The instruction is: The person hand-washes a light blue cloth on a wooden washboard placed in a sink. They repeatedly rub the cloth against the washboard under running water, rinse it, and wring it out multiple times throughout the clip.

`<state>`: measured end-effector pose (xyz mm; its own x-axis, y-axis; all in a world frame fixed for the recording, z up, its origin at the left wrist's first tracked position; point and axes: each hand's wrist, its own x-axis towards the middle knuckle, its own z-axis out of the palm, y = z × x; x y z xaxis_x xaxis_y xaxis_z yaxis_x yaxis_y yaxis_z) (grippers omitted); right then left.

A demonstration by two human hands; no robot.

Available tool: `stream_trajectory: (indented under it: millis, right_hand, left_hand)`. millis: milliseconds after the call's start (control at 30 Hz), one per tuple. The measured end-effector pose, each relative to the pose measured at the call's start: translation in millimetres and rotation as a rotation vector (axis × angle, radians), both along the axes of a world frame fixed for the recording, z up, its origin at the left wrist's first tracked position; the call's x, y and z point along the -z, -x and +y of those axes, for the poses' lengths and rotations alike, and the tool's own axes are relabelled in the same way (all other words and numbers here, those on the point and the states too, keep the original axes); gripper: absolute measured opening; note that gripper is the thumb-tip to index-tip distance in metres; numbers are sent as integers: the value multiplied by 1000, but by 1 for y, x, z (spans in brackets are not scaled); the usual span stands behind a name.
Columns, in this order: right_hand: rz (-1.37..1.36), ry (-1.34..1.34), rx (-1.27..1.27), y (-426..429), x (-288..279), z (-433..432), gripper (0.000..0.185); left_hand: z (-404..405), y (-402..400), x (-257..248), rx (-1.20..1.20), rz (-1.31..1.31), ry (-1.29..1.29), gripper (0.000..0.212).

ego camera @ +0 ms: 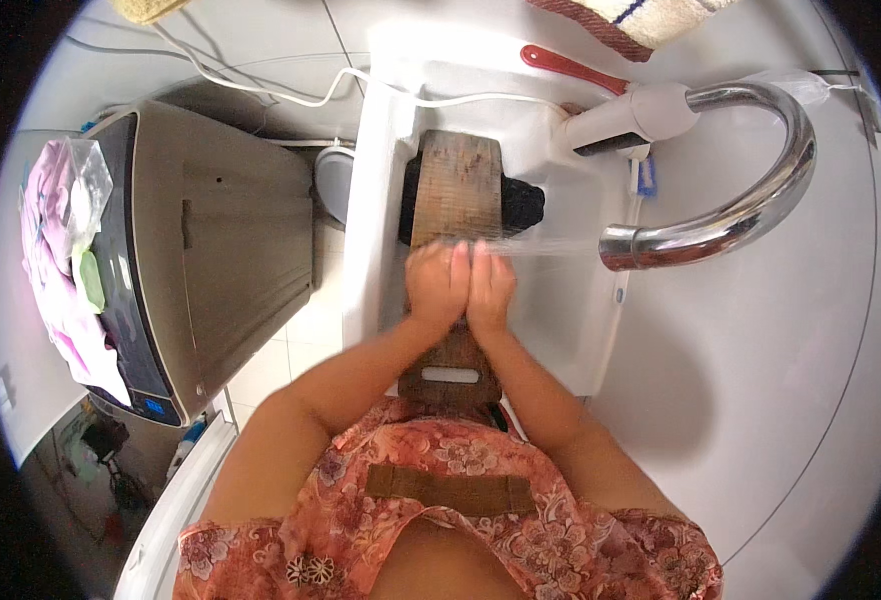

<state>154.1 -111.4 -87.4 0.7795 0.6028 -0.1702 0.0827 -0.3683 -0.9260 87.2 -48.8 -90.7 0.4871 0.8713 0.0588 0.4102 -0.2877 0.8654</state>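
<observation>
My left hand (438, 281) and my right hand (491, 289) are pressed side by side, fingers bent inward, over a wooden washboard (459, 176). A stream of water (545, 246) from the curved chrome faucet (699, 244) runs onto the fingertips. My palms face away from view, so whether anything is between them cannot be told. The washboard stretches from the far part of the white sink (560, 330) towards my waist, and its near end has a slot handle. Bunched black cloth (523, 206) lies in the basin beneath the board, showing on both sides.
Left of the sink stands a washing machine (245, 217) with a pink garment (54, 247) and clear plastic on top. A red-handled brush (572, 67) rests on the sink's back ledge. A white hose (283, 94) crosses behind. A towel (635, 22) hangs above.
</observation>
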Motion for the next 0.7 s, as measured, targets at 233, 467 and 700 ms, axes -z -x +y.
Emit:
stream_trajectory:
  millis: [233,467,700]
  right_hand:
    - [-443,390,-275,-73,50,66,36]
    - [138,6,-342,-45,-11,5,29]
    - [-235,63,-105,-5,5,-5,21]
  left_hand:
    - [72,-63,-1,116,612,259,44]
    - [32,1,-29,242,211,225,43]
    - [4,1,-10,22,26,23,28]
